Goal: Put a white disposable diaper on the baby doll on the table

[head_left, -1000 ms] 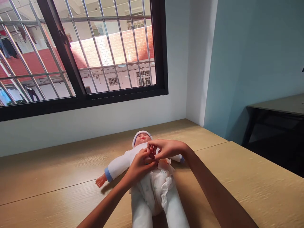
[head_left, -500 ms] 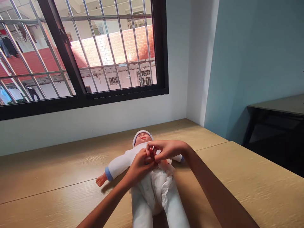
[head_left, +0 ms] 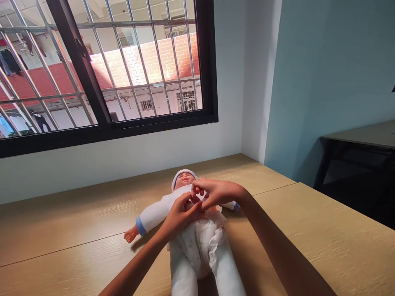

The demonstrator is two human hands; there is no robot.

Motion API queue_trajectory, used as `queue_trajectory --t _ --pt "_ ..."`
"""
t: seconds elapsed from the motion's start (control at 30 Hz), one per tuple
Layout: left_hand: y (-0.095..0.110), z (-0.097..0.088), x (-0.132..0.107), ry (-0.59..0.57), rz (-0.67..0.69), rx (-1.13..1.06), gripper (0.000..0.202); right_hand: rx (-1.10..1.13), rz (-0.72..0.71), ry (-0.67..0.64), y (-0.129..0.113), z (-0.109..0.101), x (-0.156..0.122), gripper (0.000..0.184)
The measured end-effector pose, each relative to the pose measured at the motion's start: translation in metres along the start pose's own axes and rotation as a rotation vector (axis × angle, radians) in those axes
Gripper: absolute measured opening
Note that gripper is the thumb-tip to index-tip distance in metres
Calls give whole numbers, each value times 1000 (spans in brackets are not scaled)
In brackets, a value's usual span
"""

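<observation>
At the far left, a black-framed window [head_left: 105, 128] barred with steel rods was seen, with a red brick wall [head_left: 166, 57] beyond the glass and hanging clothes [head_left: 10, 61] too small to be made out clearly. Below it, a baby doll [head_left: 154, 216] was laid on its back on a light wood-grain table [head_left: 61, 230], with its head toward the window and its arms spread. It was dressed in a white long-sleeved top with blue cuffs and a white cap [head_left: 184, 173]. A crumpled white disposable diaper [head_left: 200, 250] was wrapped around its hips, and its legs were cut off by the lower edge of the view. The left hand [head_left: 182, 214] and the right hand [head_left: 219, 193] were brought together over the doll's chest, with the fingers curled and nearly meeting. The chest and the top's front were hidden by them, so whether anything was pinched could not be told. At the far right, a dark side table [head_left: 354, 137] stood against a pale blue wall [head_left: 324, 82].
</observation>
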State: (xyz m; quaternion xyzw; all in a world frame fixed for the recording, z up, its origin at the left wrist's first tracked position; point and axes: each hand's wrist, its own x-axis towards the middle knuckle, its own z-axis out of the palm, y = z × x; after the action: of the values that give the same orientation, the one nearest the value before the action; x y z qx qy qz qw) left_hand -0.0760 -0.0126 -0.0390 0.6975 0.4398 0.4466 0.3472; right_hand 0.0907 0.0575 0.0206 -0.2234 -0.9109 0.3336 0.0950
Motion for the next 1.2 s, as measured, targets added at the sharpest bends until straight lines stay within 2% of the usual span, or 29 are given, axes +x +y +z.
queue_trajectory --t 0.37,0.73,0.93,1.2 --pt "-5 2 1 37 14 -12 28 88 -34 -9 9 3 6 21" --pt "-14 2 2 4 44 -38 30 489 -88 -108 29 5 14 21" --pt "-12 2 1 -10 72 -36 33 744 -146 -215 45 8 18 26" --pt "-10 3 1 0 93 -61 37 746 -126 -211 46 9 19 31"
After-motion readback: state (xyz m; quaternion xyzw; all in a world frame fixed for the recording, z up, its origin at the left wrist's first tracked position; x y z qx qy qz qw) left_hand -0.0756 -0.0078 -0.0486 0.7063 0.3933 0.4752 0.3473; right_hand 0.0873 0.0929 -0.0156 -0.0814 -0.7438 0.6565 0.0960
